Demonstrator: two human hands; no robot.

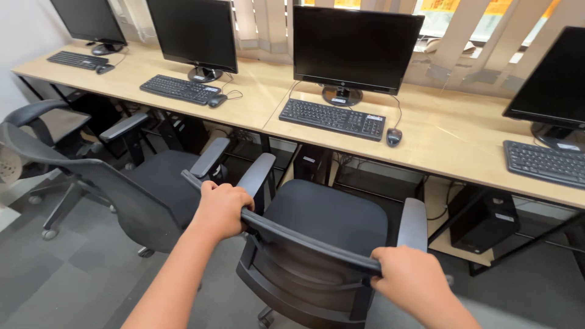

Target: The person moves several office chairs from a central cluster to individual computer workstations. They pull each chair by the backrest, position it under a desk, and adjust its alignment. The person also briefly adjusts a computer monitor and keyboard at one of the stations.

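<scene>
At the far left, a second office chair (146,195) sits turned away from the table (426,140), its mesh back angled toward me and its armrest close beside the one I am holding, so there is little room between the two. Next comes my left hand (222,207), fingers curled over the top edge of the backrest near its left corner, the grip pressed tight around the rail with the thumb tucked under. I hold it there because the top rail is the one part that gives purchase on the whole seat from behind.

Between my hands the black chair (329,225) faces the table, its padded seat pointed at the gap beneath the tabletop, armrests raised on both sides. It stands just short of the table edge, not tucked under. Straight ahead of it lie a keyboard (332,117) and a mouse (393,136), with a dark monitor (353,49) behind them, so this seat lines up with that workstation.

My right hand (411,277) closes over the right end of the same rail, knuckles up, grip wrapped shut on it. With both hands spread wide apart, the chair stays square instead of swivelling. Under the table to the right stands a computer tower (487,219).
</scene>
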